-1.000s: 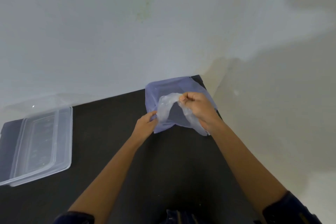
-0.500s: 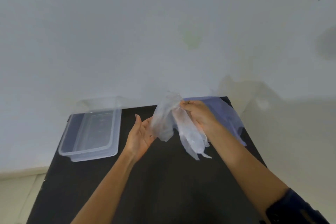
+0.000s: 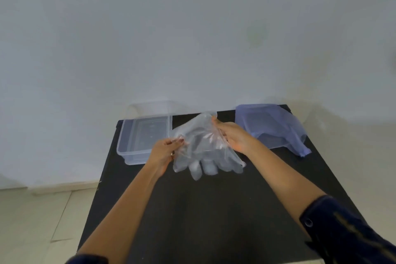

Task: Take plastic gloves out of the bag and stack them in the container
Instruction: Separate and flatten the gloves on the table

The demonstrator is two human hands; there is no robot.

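A bunch of clear plastic gloves (image 3: 203, 152) hangs spread between my two hands above the middle of the black table (image 3: 203, 216), fingers pointing down toward me. My left hand (image 3: 165, 152) pinches its left edge. My right hand (image 3: 234, 137) grips its upper right part. The clear rectangular container (image 3: 145, 139) stands at the table's far left, just left of the gloves, and looks empty. The bluish plastic bag (image 3: 272, 126) lies slumped at the far right corner, apart from both hands.
A pale wall rises right behind the table's far edge. Light floor tiles (image 3: 42, 221) show to the left of the table. The near half of the tabletop is dark and bare between my forearms.
The gloves have been carried left, away from the bag, and spread out. My left hand, open half a second ago, has taken hold of their left edge. The view has shifted left.
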